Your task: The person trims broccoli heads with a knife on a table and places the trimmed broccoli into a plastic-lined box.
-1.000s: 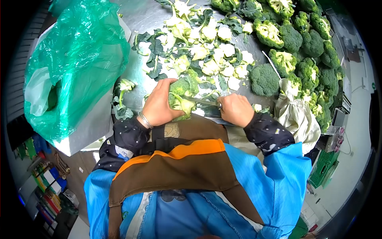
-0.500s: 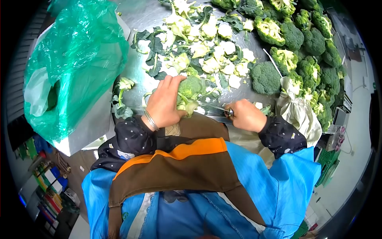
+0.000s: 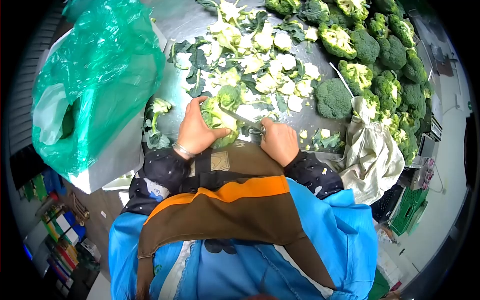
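Note:
My left hand [image 3: 196, 129] is wrapped round the side of a broccoli head [image 3: 216, 116], whose pale stalk side faces my right hand. In my right hand [image 3: 280, 141] is a knife [image 3: 239, 118], gripped by its handle. Its blade points up and left, and its tip lies against the broccoli. Just beyond, pale stalk trimmings [image 3: 270, 67] and dark green leaves are scattered over the metal table. One whole broccoli crown [image 3: 333, 98] sits to the right of the trimmings.
At the right edge rises a pile of broccoli heads [image 3: 392, 52]. A whitish cloth sack [image 3: 372, 150] hangs over the table's near right edge. On the left stands a pale box with a green plastic bag [image 3: 100, 95] over it. A leafy broccoli piece [image 3: 157, 122] lies beside the box.
My right hand has moved left with the knife, bringing the blade across to the broccoli. The broccoli has tilted in my left hand, which has shifted slightly left.

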Demonstrator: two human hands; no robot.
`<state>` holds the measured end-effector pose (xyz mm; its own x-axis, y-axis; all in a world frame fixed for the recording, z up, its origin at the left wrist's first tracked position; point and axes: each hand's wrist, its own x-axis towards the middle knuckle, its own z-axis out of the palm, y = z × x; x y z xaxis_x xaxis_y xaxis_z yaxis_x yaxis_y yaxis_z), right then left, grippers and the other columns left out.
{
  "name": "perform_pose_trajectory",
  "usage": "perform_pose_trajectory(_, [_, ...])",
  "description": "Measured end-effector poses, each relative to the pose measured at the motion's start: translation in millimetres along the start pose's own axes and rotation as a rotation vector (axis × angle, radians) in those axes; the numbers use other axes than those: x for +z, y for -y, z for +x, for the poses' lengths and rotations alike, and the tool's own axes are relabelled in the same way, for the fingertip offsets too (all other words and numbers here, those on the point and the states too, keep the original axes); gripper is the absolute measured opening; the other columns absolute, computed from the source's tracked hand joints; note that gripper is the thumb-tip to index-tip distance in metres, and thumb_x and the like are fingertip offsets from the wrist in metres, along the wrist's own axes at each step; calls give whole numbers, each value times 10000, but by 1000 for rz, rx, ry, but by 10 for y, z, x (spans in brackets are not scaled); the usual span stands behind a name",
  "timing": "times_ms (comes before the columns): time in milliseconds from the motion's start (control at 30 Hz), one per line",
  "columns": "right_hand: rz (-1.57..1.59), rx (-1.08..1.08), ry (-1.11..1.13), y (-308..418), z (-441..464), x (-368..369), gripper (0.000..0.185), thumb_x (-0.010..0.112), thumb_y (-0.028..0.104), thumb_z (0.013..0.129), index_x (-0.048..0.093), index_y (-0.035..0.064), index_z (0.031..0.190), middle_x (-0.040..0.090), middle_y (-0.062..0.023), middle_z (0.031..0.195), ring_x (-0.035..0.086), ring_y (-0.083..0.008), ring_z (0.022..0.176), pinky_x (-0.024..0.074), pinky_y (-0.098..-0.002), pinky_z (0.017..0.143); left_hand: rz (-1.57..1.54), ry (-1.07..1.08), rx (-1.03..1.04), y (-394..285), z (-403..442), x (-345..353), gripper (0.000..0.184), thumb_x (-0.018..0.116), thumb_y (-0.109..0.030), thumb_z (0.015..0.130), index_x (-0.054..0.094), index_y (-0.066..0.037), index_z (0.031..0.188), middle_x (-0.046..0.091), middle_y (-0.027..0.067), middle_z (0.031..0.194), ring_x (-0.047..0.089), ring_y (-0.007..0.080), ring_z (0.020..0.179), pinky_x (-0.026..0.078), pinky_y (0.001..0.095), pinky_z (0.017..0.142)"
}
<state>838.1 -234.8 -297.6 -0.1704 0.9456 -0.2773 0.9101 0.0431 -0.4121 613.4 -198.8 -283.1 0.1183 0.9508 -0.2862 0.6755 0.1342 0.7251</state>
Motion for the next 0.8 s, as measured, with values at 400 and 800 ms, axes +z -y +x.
perform_pose_trajectory(400, [748,213,19,202,501,205,157,558,42,738,629,35,878,587,-169,612,585,-260,552,450,-372,559,-438,-90,-106,348,-124,30,823,818,-111,632,325,13,1280,478,153,1151,457,223,1131,384,334,963])
perform_pose_trajectory(800, [1807,131,496,312,374,-203,764,681,148,835,229,122,1450,518,2,735,387,-58,399,326,-218,364,-726,-60,253,-12,-107,-173,783,729,81,585,392,-57,1279,436,70,1277,406,200,1235,341,317,1041])
